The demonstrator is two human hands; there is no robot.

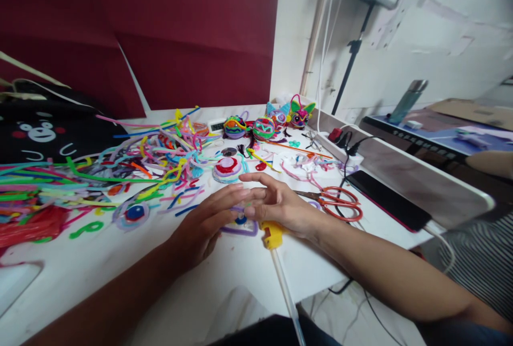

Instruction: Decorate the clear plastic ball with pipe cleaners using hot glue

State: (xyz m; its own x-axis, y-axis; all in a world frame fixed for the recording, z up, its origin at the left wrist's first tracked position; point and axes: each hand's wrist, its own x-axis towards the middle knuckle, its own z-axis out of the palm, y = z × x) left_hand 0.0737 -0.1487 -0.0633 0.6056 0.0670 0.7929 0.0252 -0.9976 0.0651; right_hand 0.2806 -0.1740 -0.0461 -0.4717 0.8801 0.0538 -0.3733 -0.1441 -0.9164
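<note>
Over the front of the white table, my left hand [208, 217] and my right hand [276, 201] meet at the fingertips. The fingers of my left hand are stretched out and lean inward. My right thumb and fingers are bent together in a pinch; what lies between them is hidden. Just under the fingertips is a flat piece with a purple pipe-cleaner edge [244, 231] and a blue spot, partly covered. Beside my right palm lies a yellow glue gun [273, 235], partly hidden, with a long clear glue stick [285, 287] running toward me. Orange-handled scissors [340, 202] lie near my right wrist.
Many coloured pipe cleaners [160, 153] heap at the left. A round red-and-purple piece [227, 168] lies ahead, with several decorated balls [264, 128] behind it. At right are a phone [388, 200] with its cable, a power strip [340, 151] and a raised table edge [420, 175].
</note>
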